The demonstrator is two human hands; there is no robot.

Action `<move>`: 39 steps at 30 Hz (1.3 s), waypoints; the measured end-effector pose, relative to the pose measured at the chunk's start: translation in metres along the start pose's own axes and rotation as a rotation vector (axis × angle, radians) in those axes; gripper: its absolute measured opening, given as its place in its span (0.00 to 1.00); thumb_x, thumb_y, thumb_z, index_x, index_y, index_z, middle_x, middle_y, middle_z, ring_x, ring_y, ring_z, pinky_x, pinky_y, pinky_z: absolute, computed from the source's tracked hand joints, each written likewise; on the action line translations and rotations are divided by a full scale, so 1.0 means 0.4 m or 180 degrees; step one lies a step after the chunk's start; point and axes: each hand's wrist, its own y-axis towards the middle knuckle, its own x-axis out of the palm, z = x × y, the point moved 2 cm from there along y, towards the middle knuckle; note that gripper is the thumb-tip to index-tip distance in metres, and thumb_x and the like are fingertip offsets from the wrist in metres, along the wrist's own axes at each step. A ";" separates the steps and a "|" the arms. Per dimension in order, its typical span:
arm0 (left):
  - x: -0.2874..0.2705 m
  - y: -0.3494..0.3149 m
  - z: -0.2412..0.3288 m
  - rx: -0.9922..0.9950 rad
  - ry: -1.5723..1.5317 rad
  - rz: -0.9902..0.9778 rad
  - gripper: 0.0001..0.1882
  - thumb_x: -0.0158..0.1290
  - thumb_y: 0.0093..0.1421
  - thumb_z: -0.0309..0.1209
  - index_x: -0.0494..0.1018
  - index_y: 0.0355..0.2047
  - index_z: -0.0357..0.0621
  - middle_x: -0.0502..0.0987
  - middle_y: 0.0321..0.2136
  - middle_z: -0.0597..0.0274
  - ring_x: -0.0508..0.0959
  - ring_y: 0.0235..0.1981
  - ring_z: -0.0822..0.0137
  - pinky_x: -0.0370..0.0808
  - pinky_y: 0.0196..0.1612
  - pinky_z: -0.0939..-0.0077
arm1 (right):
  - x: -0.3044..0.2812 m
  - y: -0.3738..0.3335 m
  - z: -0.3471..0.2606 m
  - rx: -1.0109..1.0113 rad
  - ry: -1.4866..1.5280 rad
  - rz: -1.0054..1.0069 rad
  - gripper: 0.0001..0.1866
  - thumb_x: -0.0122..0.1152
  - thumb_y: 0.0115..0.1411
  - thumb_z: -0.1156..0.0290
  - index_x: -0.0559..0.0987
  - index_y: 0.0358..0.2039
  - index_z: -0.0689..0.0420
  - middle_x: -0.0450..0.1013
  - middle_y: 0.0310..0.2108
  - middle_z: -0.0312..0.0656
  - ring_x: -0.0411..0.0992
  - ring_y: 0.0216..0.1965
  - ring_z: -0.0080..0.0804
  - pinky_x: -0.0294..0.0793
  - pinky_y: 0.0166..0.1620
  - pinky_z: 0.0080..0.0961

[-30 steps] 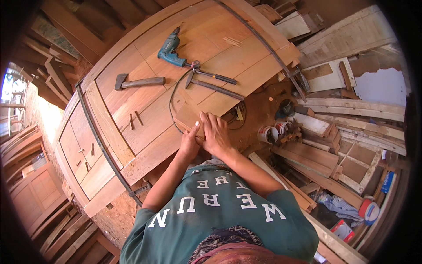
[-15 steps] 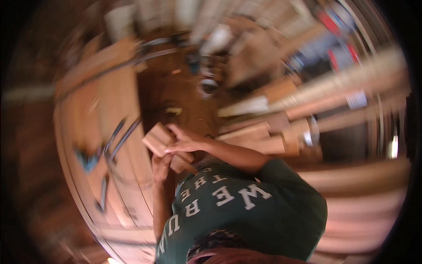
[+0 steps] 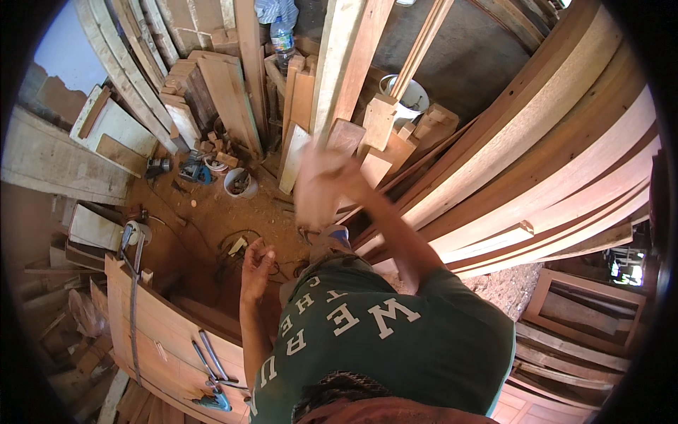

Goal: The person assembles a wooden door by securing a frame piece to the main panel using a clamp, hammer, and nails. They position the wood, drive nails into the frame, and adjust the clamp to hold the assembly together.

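My right hand (image 3: 340, 177) is stretched forward over the floor, smeared by motion. It grips a wooden block (image 3: 311, 194), also blurred, in front of the boards leaning ahead of me. Lower and to the left, my left hand (image 3: 257, 263) is raised beside the bench with nothing in it. Its fingers are loosely bent and apart. A long wooden panel (image 3: 176, 321) lies at my left, with a metal bar clamp (image 3: 133, 297) across its far end. On the panel rest a dark long-handled tool (image 3: 209, 357) and a blue tool (image 3: 215, 401).
Upright planks (image 3: 229, 99) lean against the far wall. A white bucket (image 3: 406, 99) with offcuts stands among them; a smaller bucket (image 3: 241, 184) and a blue power tool (image 3: 195, 169) sit on the dirt floor. Long boards (image 3: 515, 155) are stacked at my right. Cords (image 3: 180, 244) trail on the floor.
Both hands were on the wooden block near the bench. The left has let go; the right has carried the block away to the right and farther forward. The view has turned rightward.
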 end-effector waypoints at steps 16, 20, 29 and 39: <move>-0.206 0.051 -0.338 -0.1031 0.2339 0.0581 0.32 0.62 0.59 0.44 0.71 0.58 0.36 0.81 0.49 0.44 0.80 0.52 0.48 0.76 0.54 0.60 | -1.163 0.547 -0.022 0.1054 -0.3956 0.3080 0.26 0.67 0.56 0.55 0.81 0.49 0.62 0.82 0.45 0.42 0.80 0.45 0.35 0.81 0.49 0.31; -0.268 -0.008 -0.505 -0.1065 0.1956 0.1113 0.31 0.62 0.59 0.46 0.74 0.56 0.36 0.80 0.51 0.44 0.80 0.53 0.47 0.76 0.56 0.60 | -1.269 0.629 0.032 0.0693 -0.6915 0.1797 0.25 0.40 0.74 0.51 0.82 0.52 0.52 0.80 0.50 0.37 0.81 0.48 0.36 0.83 0.48 0.36; -0.119 -0.245 -0.877 -0.1589 0.1293 0.1958 0.34 0.57 0.59 0.54 0.75 0.55 0.39 0.79 0.52 0.45 0.77 0.56 0.48 0.72 0.62 0.60 | -0.654 0.415 -0.073 -0.0949 -0.2874 0.3687 0.18 0.70 0.57 0.64 0.83 0.35 0.70 0.81 0.35 0.57 0.80 0.31 0.47 0.83 0.35 0.39; 0.110 -0.470 -0.889 -0.1435 -0.0112 0.3052 0.30 0.58 0.59 0.51 0.76 0.54 0.43 0.80 0.49 0.41 0.79 0.53 0.43 0.75 0.57 0.54 | 0.770 -0.105 0.248 -0.0914 -0.2325 -0.3948 0.13 0.62 0.67 0.69 0.79 0.48 0.61 0.79 0.36 0.43 0.77 0.38 0.32 0.76 0.45 0.29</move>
